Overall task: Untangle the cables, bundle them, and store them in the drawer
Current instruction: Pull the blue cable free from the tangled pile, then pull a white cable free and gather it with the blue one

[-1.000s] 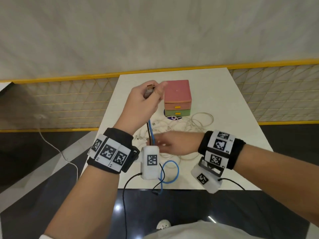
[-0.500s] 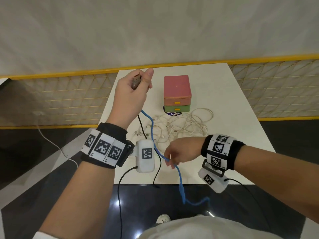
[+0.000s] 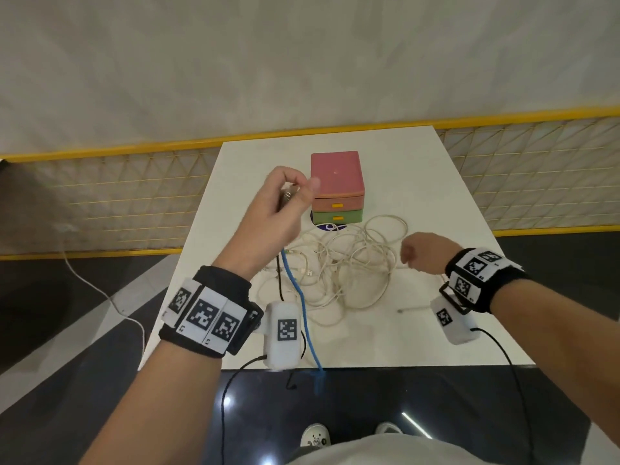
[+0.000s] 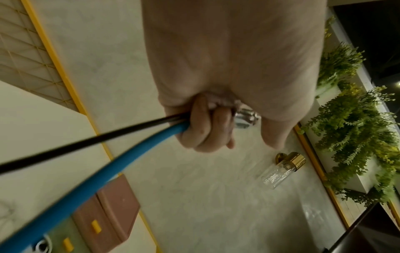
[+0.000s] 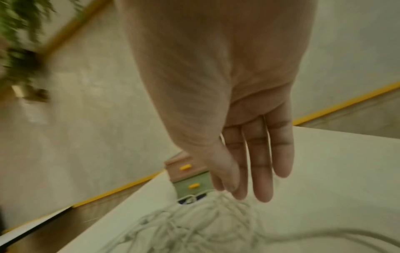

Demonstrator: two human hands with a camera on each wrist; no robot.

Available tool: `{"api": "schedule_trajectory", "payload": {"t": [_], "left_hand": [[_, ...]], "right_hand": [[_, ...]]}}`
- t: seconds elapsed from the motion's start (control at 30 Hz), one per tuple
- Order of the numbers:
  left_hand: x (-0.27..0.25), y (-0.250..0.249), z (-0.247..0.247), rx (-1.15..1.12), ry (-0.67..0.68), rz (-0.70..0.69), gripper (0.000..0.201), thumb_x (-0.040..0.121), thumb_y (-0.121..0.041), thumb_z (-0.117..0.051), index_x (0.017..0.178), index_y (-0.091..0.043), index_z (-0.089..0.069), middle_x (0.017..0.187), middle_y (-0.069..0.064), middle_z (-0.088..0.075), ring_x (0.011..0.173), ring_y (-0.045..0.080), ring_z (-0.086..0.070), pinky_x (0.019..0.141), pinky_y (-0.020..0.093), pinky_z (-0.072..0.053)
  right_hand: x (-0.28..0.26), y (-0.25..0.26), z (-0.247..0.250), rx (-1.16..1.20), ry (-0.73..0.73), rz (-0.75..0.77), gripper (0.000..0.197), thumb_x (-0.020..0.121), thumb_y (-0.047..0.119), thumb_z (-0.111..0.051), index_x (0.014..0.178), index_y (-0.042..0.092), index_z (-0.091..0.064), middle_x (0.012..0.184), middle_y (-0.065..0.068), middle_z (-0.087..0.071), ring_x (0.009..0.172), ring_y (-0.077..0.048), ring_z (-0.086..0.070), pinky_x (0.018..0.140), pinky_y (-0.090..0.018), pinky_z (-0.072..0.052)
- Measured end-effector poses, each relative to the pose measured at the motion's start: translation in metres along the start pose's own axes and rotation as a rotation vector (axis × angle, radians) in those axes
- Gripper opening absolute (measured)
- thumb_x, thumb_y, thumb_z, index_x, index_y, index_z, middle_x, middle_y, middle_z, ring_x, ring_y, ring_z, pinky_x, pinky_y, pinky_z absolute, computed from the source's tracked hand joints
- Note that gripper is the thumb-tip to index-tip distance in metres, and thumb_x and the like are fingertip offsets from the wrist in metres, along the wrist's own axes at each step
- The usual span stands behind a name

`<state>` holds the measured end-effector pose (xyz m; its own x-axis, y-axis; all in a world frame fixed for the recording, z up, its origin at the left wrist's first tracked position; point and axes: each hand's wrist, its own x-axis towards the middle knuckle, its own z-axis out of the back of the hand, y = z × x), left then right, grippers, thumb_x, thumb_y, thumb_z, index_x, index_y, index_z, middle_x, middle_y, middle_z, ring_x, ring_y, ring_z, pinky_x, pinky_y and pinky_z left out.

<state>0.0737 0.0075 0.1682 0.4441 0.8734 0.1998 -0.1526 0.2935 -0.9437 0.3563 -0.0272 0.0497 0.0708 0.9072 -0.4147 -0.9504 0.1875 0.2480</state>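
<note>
My left hand point(image 3: 295, 196) is raised in front of the drawer box point(image 3: 337, 189), a pink-topped unit with an orange and a green drawer. Its fingers point(image 4: 207, 126) are curled round a blue cable point(image 4: 129, 154) and a black cable point(image 4: 86, 143), with metal plugs point(image 4: 244, 119) sticking out by the thumb. The blue cable point(image 3: 302, 313) hangs down past the table's front edge. A tangle of white cables point(image 3: 345, 263) lies on the table. My right hand point(image 3: 407, 256) hovers at its right side, fingers point(image 5: 259, 162) straight and holding nothing.
The white table point(image 3: 453, 213) ends just in front of me, with dark floor beyond its front edge. A dark round mat point(image 3: 327, 226) lies under the drawer box. A small thin piece point(image 3: 401, 310) rests near my right wrist. A white cord point(image 3: 100, 290) trails on the floor at left.
My right hand has let go of the blue cable and swung right, over the white tangle's edge. The blue cable now hangs straight over the table edge. My left hand shifted right, toward the drawer box.
</note>
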Motion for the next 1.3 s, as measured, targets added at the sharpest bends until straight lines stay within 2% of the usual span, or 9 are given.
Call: {"api": "schedule_trajectory", "payload": {"t": [0.1,0.2,0.3,0.43,0.5,0.7,0.8,1.03,1.3], "left_hand": [[0.0,0.005,-0.017,-0.048,0.074,0.064,0.018,0.106,-0.025,-0.036,0.099,-0.01,-0.045,0.054,-0.012,-0.032,0.043,0.01,-0.027,0.04,0.018,-0.025],[0.005,0.011,-0.029,-0.005,0.031,0.074,0.024,0.106,-0.024,-0.034,0.089,-0.013,-0.046,0.049,-0.017,-0.039,0.042,0.007,-0.03,0.041,0.016,-0.028],[0.011,0.015,-0.035,0.01,0.004,0.063,0.026,0.106,-0.025,-0.036,0.083,-0.02,-0.047,0.053,-0.017,-0.042,0.041,0.006,-0.033,0.041,0.015,-0.03],[0.014,0.018,-0.04,0.023,0.009,0.02,0.024,0.106,-0.021,-0.038,0.086,-0.015,-0.05,0.065,-0.001,-0.039,0.043,0.006,-0.032,0.042,0.013,-0.03],[0.014,0.023,-0.041,0.031,0.006,-0.014,0.019,0.105,-0.016,-0.04,0.093,-0.01,-0.054,0.062,-0.011,-0.043,0.046,0.004,-0.034,0.045,0.014,-0.031],[0.017,0.044,-0.043,0.038,-0.065,0.021,0.01,0.101,-0.021,-0.052,0.105,-0.015,-0.06,0.055,-0.019,-0.044,0.051,0.005,-0.034,0.053,0.024,-0.03],[0.017,0.046,-0.049,0.012,-0.143,0.097,0.012,0.097,-0.024,-0.059,0.106,-0.016,-0.06,0.052,-0.018,-0.046,0.05,0.003,-0.037,0.053,0.021,-0.033],[0.017,0.047,-0.068,-0.043,-0.044,0.142,0.022,0.096,-0.032,-0.059,0.098,-0.011,-0.067,0.053,-0.012,-0.053,0.047,0.009,-0.05,0.053,0.03,-0.046],[0.025,0.034,-0.051,-0.11,-0.248,0.026,0.033,0.104,-0.031,-0.044,0.074,-0.017,-0.047,0.062,-0.001,-0.052,0.05,0.005,-0.042,0.058,0.027,-0.036]], "right_hand": [[-0.004,-0.018,-0.018,0.046,0.133,-0.026,0.016,0.081,0.009,-0.064,0.076,0.023,-0.058,0.097,0.0,-0.053,0.086,-0.016,-0.054,0.068,-0.02,-0.042],[-0.009,-0.017,-0.05,0.016,0.254,0.012,0.025,0.077,0.016,-0.073,0.101,0.015,-0.064,0.098,0.003,-0.052,0.092,-0.016,-0.053,0.079,-0.022,-0.042],[-0.006,-0.017,-0.075,-0.013,0.207,0.001,0.036,0.076,0.018,-0.075,0.109,0.013,-0.061,0.102,0.002,-0.047,0.106,-0.022,-0.057,0.092,-0.03,-0.047],[0.0,-0.017,-0.084,-0.043,0.174,-0.015,0.017,0.08,0.016,-0.071,0.094,0.017,-0.063,0.102,0.001,-0.048,0.107,-0.026,-0.059,0.09,-0.033,-0.049],[0.001,-0.014,-0.082,-0.021,0.141,-0.027,0.016,0.085,0.017,-0.064,0.101,0.016,-0.063,0.105,-0.002,-0.057,0.105,-0.024,-0.06,0.086,-0.031,-0.047],[-0.006,0.019,-0.045,0.366,-0.081,0.127,0.014,0.1,0.027,-0.039,0.097,0.014,-0.044,0.069,0.002,-0.064,0.058,-0.017,-0.062,0.065,-0.034,-0.051],[-0.016,0.054,-0.017,0.568,-0.278,0.252,0.018,0.101,0.028,-0.038,0.092,0.014,-0.044,0.061,0.001,-0.055,0.042,-0.002,-0.046,0.05,-0.017,-0.04],[-0.035,0.104,0.008,0.886,-0.319,0.504,0.019,0.101,0.019,-0.035,0.111,0.008,-0.047,0.071,0.004,-0.053,0.061,-0.008,-0.048,0.057,-0.022,-0.04],[-0.032,0.086,-0.011,0.676,-0.301,0.589,0.027,0.103,0.02,-0.03,0.077,0.023,-0.041,0.07,0.011,-0.041,0.064,-0.003,-0.04,0.066,-0.014,-0.036]]}}
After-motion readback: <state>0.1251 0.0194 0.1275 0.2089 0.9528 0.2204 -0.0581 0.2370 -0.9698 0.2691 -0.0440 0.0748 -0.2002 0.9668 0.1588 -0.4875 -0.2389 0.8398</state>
